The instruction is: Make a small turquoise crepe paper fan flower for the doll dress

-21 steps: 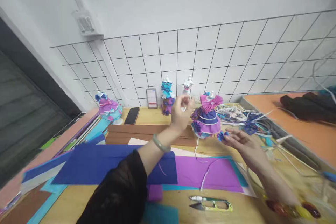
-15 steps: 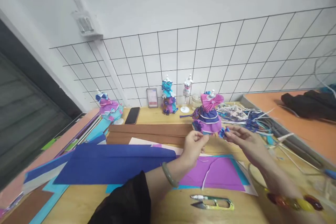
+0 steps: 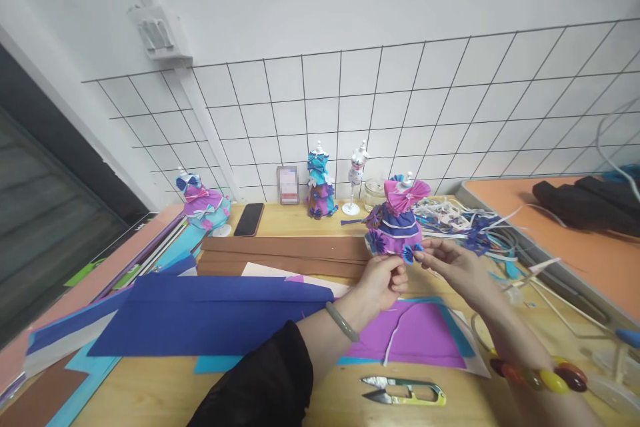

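Note:
A small dress form (image 3: 400,223) wears a doll dress with a pink bow, a dark blue band with white trim, and a purple skirt. At the skirt's lower right edge sits a blue fan-shaped flower (image 3: 409,253), pinched by the fingertips of my right hand (image 3: 457,273). Just left of the flower, my left hand (image 3: 381,285) is closed with curled fingers at the hem. What it grips, if anything, is hidden. Below both hands lies a purple sheet (image 3: 420,337) with a white string on it. Yellow-handled thread snips (image 3: 404,391) rest near the front.
A large blue sheet (image 3: 200,320) and brown strips (image 3: 285,250) cover the left and middle. Dressed forms (image 3: 321,183) and a bare form (image 3: 359,170) stand behind, near a phone (image 3: 249,219). Tangled scraps (image 3: 470,227) lie right, beside an orange surface (image 3: 575,240).
My right hand has moved left with the blue flower, bringing it against the skirt's hem. My left hand has shifted slightly right, and its fingers have curled more.

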Demonstrator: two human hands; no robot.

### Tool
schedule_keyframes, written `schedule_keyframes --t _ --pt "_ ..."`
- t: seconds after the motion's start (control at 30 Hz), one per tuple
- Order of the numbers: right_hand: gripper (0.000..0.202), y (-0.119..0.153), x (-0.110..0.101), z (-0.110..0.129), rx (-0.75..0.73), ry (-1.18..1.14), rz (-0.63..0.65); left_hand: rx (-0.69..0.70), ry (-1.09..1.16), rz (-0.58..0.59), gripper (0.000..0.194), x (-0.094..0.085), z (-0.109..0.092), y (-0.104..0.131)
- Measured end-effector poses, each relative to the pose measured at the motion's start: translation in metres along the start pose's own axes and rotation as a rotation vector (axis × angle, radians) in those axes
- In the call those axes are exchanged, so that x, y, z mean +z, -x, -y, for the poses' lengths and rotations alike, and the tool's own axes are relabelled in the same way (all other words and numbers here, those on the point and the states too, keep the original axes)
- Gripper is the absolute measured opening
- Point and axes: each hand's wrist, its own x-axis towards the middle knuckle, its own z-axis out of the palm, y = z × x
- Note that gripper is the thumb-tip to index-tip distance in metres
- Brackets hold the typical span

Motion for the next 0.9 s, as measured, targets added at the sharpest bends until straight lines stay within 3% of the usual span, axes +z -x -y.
schedule_keyframes --t 0.3,0.9 --pt "0.036 0.0 -0.001 -0.002 -0.004 0.034 0.003 -0.01 -0.085 0.122 0.019 -0.008 0.002 -0.005" --pt "0.035 -0.007 0.004 -0.013 -0.021 0.08 -0.051 -0.003 -0.154 0.188 0.022 -0.008 -0.002 -0.003"
